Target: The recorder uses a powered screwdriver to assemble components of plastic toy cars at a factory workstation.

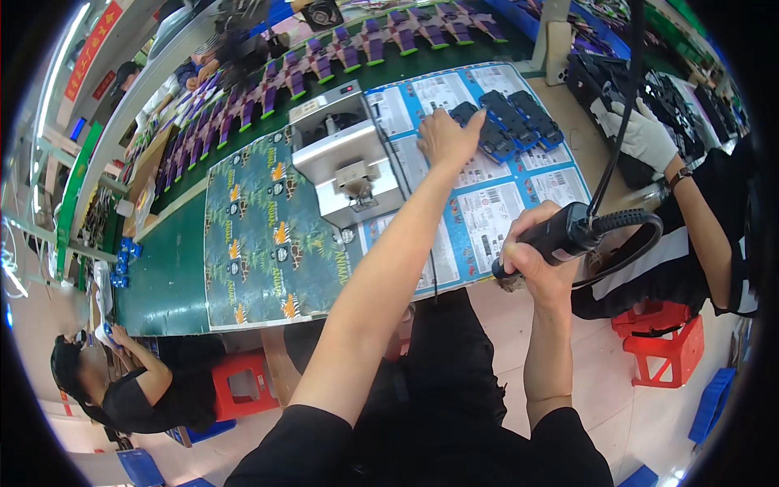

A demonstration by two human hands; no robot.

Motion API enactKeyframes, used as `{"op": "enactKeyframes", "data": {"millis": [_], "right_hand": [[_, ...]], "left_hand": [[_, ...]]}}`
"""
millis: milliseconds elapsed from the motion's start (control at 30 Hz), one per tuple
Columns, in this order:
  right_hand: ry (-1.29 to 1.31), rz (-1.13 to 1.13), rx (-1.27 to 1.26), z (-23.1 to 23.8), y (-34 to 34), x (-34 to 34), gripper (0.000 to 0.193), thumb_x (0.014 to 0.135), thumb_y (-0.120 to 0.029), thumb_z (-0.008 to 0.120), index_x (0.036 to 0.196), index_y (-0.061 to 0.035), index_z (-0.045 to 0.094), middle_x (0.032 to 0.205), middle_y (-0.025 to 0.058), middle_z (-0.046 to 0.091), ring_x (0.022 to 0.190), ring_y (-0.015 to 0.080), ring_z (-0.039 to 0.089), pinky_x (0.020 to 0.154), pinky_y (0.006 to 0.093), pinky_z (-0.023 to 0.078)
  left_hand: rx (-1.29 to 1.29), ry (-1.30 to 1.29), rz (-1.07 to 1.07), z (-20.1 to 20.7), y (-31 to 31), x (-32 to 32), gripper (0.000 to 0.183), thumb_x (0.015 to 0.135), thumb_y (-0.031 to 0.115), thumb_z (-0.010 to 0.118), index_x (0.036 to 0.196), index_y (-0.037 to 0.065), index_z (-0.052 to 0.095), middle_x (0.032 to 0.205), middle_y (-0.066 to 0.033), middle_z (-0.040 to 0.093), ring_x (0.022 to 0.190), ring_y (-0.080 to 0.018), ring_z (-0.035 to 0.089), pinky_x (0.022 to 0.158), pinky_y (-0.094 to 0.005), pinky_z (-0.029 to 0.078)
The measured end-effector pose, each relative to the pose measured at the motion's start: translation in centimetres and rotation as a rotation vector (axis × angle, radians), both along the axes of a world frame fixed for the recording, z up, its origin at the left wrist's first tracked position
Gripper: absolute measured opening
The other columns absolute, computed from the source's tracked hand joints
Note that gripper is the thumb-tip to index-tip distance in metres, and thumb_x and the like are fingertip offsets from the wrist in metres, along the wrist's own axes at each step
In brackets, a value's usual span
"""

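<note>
My left hand [448, 140] reaches to the far side of the table, its thumb and curled fingers around the end of a black-and-blue plastic part [497, 149]. Its fingertips are partly hidden. Two similar parts [535, 120] lie right beside it in a slanted row. Nearer to me, my right hand [540, 264] is wrapped round a black electric screwdriver [558, 235], whose thick cable [641, 219] loops off to the right. The tool's tip end points down and left. Left of my left hand stands a silver metal machine [345, 158] with a small bracket on its front.
Printed blue-and-white sheets [487, 215] and a patterned dark sheet [268, 235] cover the green table. Beyond runs a row of purple-and-green parts [308, 69]. A co-worker's gloved hand [645, 138] is at a black bin on the right. Red stools [665, 349] stand below.
</note>
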State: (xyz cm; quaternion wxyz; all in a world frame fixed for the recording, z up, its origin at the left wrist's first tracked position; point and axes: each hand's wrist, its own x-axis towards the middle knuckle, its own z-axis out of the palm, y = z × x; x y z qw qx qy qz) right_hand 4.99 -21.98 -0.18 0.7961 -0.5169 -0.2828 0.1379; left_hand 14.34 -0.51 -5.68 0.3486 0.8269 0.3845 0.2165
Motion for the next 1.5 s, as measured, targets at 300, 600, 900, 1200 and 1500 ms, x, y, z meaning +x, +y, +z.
{"op": "enactKeyframes", "data": {"millis": [300,600,900,1200,1500], "right_hand": [[0.024,0.07,0.017,-0.5,-0.6,1.2,0.029,0.072,-0.007,0.082,0.088,0.0002,0.059,0.068,0.0053,0.06,0.054,0.0109,0.057,0.052,0.0238,0.046],[-0.043,-0.033,0.14,0.7,1.4,0.7,0.014,0.086,-0.008,0.062,0.09,-0.0004,0.051,0.062,0.0077,0.051,0.05,0.0167,0.051,0.052,0.0295,0.045],[-0.263,0.169,0.409,5.9,15.4,-4.3,0.017,0.096,-0.019,0.052,0.093,-0.0031,0.052,0.07,0.0063,0.048,0.06,0.0187,0.049,0.062,0.0353,0.043],[-0.294,0.089,0.126,6.6,21.2,-5.7,0.014,0.084,-0.003,0.07,0.081,-0.0002,0.057,0.054,0.0043,0.054,0.045,0.0138,0.053,0.046,0.0268,0.043],[-0.077,0.479,0.234,5.5,16.5,-3.2,0.02,0.096,-0.024,0.051,0.092,-0.0047,0.052,0.066,0.0021,0.043,0.051,0.0119,0.041,0.055,0.0275,0.035]], "left_hand": [[-0.679,-0.635,-0.163,2.3,-2.8,-2.4,0.039,0.071,0.006,0.084,0.1,-0.001,0.058,0.093,-0.0068,0.068,0.082,-0.0136,0.063,0.071,-0.029,0.052],[-0.991,-1.067,-0.096,5.5,-2.5,-24.4,0.026,0.093,0.018,0.069,0.113,0.004,0.06,0.097,-0.0082,0.068,0.086,-0.0158,0.066,0.075,-0.032,0.057],[-1.071,-1.12,0.059,-1.8,4.0,-34.7,0.024,0.098,0.023,0.061,0.109,0.002,0.059,0.104,-0.0171,0.069,0.085,-0.0243,0.071,0.076,-0.0395,0.062],[-1.043,-1.074,0.115,-1.2,4.5,-35.2,0.029,0.089,0.017,0.072,0.111,0.003,0.058,0.102,-0.0133,0.069,0.083,-0.0197,0.069,0.074,-0.035,0.059],[-1.058,-1.109,0.033,-2.2,4.3,-33.9,0.028,0.09,0.017,0.071,0.111,0.003,0.058,0.099,-0.0113,0.07,0.08,-0.0181,0.069,0.071,-0.0328,0.058]]}}
